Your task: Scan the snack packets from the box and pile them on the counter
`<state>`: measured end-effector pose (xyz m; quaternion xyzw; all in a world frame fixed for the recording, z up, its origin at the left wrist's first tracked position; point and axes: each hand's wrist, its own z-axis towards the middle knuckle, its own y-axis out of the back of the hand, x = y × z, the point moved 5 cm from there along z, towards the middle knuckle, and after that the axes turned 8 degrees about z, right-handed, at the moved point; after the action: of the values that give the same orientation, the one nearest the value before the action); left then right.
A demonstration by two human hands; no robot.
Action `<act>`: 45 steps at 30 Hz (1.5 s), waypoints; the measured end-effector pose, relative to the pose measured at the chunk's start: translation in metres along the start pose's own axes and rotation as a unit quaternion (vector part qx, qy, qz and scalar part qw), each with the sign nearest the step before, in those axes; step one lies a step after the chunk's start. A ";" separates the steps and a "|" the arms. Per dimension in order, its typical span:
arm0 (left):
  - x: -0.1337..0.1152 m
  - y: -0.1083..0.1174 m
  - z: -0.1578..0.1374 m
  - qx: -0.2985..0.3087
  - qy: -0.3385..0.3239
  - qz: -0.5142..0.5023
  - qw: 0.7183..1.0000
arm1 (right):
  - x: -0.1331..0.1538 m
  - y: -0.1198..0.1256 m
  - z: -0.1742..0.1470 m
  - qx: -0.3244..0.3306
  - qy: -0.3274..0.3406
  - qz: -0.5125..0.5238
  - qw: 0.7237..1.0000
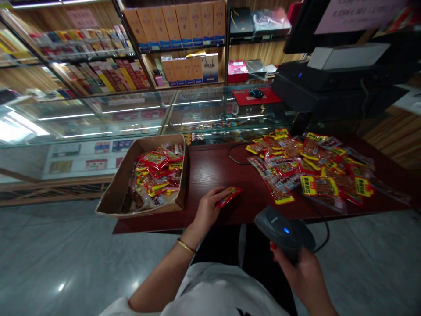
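My left hand (210, 205) is closed on a small red snack packet (229, 196) just above the dark red tabletop, near its front edge. My right hand (301, 270) grips a black barcode scanner (279, 228) by its handle; a blue light glows on top of it. The scanner's head points toward the left and the table. Left of my left hand stands an open cardboard box (113, 193) with many red and yellow snack packets (158, 169) inside. On the right of the table lies a loose pile of similar packets (289, 158).
A glass display counter (131, 116) runs behind the table (210, 169). A mouse (255, 93) rests on a red mat (241, 98). Black checkout equipment (305, 92) stands at the back right. A cable (237, 159) lies on the table. Shelves of boxes (177, 24) line the far wall.
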<state>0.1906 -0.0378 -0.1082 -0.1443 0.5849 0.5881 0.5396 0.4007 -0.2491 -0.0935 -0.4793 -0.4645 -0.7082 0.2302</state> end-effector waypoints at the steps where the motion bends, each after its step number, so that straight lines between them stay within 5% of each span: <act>1: 0.000 0.000 -0.001 0.006 -0.012 0.007 1.000 | 0.000 0.000 0.001 0.005 0.001 -0.002 1.000; 8: -0.008 0.005 0.005 0.094 -0.028 -0.011 0.995 | 0.009 -0.005 0.012 0.039 0.026 -0.009 0.999; 12: 0.001 0.015 0.007 0.124 0.048 -0.125 0.983 | 0.019 -0.006 0.013 0.029 0.041 -0.012 0.999; 17: 0.008 0.010 0.000 0.217 0.245 -0.374 0.868 | 0.019 -0.004 0.011 0.024 0.042 -0.006 0.999; 19: 0.011 0.005 0.001 0.186 0.285 -0.362 0.868 | 0.014 -0.004 0.010 0.029 0.041 -0.013 0.999; 21: 0.012 -0.003 0.004 0.148 0.295 -0.295 0.897 | 0.009 -0.005 0.009 0.037 0.044 -0.017 0.998; 24: 0.009 -0.018 0.008 0.114 0.261 -0.178 0.942 | 0.007 -0.008 0.008 0.038 0.053 -0.019 0.998; 26: 0.006 -0.027 0.010 0.108 0.243 -0.181 0.947 | 0.010 -0.010 0.007 0.041 0.064 -0.017 0.997; 29: 0.006 -0.037 0.010 0.090 0.256 -0.309 0.911 | 0.017 -0.012 0.006 0.048 0.074 -0.012 0.996; 34: 0.018 -0.029 0.015 -0.059 0.235 -0.460 0.855 | 0.024 -0.011 -0.002 0.045 0.066 0.002 0.997; 39: 0.017 -0.026 0.014 -0.059 0.212 -0.514 0.829 | 0.020 -0.016 -0.014 0.037 0.029 0.008 0.999; 45: 0.014 -0.027 0.016 -0.044 0.216 -0.511 0.831 | 0.015 -0.015 -0.022 -0.006 0.004 0.013 1.000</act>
<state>0.2140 -0.0245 -0.1293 -0.5696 0.5028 0.2072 0.6164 0.3723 -0.2597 -0.0892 -0.4840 -0.4529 -0.7099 0.2382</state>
